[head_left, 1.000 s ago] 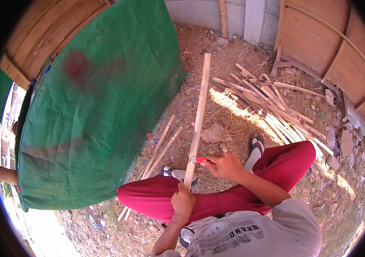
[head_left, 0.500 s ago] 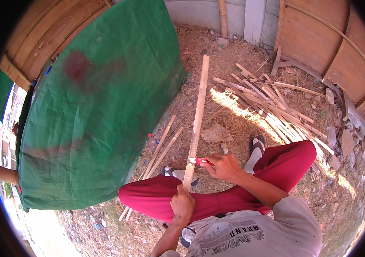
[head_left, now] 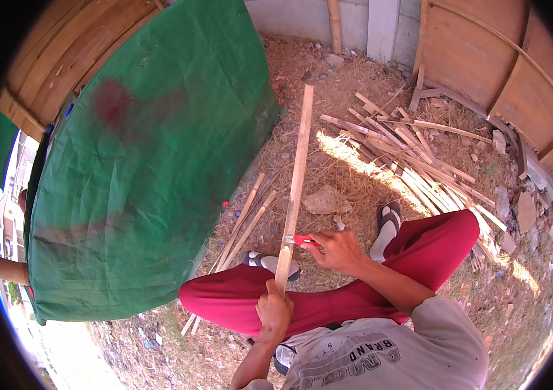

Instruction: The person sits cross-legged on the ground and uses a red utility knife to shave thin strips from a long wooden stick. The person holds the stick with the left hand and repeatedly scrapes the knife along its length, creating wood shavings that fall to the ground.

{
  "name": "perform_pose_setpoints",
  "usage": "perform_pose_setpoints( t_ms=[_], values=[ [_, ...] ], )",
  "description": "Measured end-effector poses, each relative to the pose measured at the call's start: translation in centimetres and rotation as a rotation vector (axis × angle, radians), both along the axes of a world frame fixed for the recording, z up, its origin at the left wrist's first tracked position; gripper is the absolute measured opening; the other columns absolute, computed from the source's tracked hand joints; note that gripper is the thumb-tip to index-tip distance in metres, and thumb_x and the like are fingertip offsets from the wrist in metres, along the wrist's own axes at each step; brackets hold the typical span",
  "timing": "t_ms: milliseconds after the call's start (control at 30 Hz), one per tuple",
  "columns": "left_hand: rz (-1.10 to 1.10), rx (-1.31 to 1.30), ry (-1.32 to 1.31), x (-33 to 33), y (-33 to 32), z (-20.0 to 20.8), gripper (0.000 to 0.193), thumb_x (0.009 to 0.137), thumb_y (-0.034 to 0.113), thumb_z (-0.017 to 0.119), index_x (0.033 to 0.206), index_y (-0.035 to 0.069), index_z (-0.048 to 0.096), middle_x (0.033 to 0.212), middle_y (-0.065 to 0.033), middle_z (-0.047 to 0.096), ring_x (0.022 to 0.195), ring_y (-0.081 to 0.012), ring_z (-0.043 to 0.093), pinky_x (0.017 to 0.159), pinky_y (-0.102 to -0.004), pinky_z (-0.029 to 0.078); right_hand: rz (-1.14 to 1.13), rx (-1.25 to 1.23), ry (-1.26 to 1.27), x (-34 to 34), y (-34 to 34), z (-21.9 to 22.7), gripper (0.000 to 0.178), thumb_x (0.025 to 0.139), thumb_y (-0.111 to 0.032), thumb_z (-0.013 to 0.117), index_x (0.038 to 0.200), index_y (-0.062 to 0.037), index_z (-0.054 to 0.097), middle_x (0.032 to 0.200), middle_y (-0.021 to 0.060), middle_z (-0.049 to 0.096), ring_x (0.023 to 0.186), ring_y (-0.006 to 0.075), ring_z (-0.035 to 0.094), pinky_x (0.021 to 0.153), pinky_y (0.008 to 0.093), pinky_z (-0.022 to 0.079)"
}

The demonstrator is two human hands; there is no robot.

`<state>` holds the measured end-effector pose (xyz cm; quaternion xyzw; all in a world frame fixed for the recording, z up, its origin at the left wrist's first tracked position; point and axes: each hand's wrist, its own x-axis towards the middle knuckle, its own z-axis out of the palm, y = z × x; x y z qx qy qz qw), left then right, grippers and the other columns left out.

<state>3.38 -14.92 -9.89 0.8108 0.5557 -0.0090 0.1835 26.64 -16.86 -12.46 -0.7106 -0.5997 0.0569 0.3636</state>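
Note:
A long flat bamboo strip slants up and away from my lap, its far end over the bare ground. Its near end is wrapped in the fingers of my left hand, just above my thigh. In my right hand is a red utility knife, gripped by its handle. The short metal blade meets the strip a little beyond my left hand, at a pale notched spot. My right fingers curl closed round the handle.
A large green tarp stands at the left. Several bamboo strips lie piled at the right, with a few more beside my left foot. A flat stone sits between. Wooden panels and a wall stand behind.
The strip and both hands have shifted very slightly, along with a small movement of the whole view. Both grips are unchanged, and the knife blade remains at the strip.

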Motion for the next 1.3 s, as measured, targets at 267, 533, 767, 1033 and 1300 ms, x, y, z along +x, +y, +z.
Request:
perform_pose_setpoints(
  t_ms=[267,533,767,1033,1300],
  values=[
    [0.018,-0.031,-0.051,-0.1,-0.2,0.6,0.030,0.084,0.009,0.072,0.103,0.004,0.050,0.073,-0.0256,0.068,0.071,-0.0483,0.068,0.068,-0.0593,0.054,-0.025,0.011,0.002,0.4,0.3,0.2,0.033,0.089,-0.039,0.075,0.102,-0.0090,0.078,0.078,0.0080,0.071,0.056,0.0295,0.067,0.048,0.0418,0.053],
    [-0.046,-0.090,-0.009,-3.1,-2.7,-0.5,0.029,0.085,0.012,0.070,0.103,0.004,0.050,0.070,-0.0238,0.067,0.066,-0.0480,0.067,0.066,-0.0600,0.053,-0.140,-0.093,-0.053,4.2,1.2,-1.0,0.033,0.091,-0.041,0.072,0.104,-0.0106,0.079,0.083,0.0080,0.074,0.059,0.0301,0.069,0.051,0.0416,0.055],
    [-0.045,-0.095,-0.097,-3.4,-2.7,1.7,0.026,0.084,0.011,0.070,0.101,0.004,0.050,0.066,-0.0212,0.067,0.066,-0.0475,0.067,0.065,-0.0607,0.053,-0.146,-0.037,-0.007,3.1,1.5,-1.2,0.030,0.090,-0.039,0.072,0.101,-0.0109,0.078,0.077,0.0072,0.070,0.060,0.0292,0.068,0.049,0.0430,0.052],
    [-0.041,-0.118,-0.121,-3.9,-2.8,1.0,0.026,0.085,0.011,0.070,0.098,0.004,0.049,0.064,-0.0191,0.066,0.064,-0.0457,0.068,0.063,-0.0594,0.054,-0.138,-0.021,0.024,2.9,1.6,-1.6,0.032,0.090,-0.039,0.072,0.104,-0.0111,0.078,0.077,0.0077,0.070,0.060,0.0298,0.068,0.049,0.0435,0.051],
    [-0.037,-0.154,-0.107,-4.0,-2.7,1.1,0.026,0.085,0.011,0.070,0.099,0.004,0.049,0.065,-0.0184,0.066,0.064,-0.0454,0.068,0.063,-0.0592,0.054,-0.144,-0.018,0.020,2.9,1.6,-1.8,0.034,0.092,-0.042,0.071,0.104,-0.0108,0.078,0.076,0.0084,0.071,0.060,0.0304,0.068,0.050,0.0434,0.051]
  ],
)
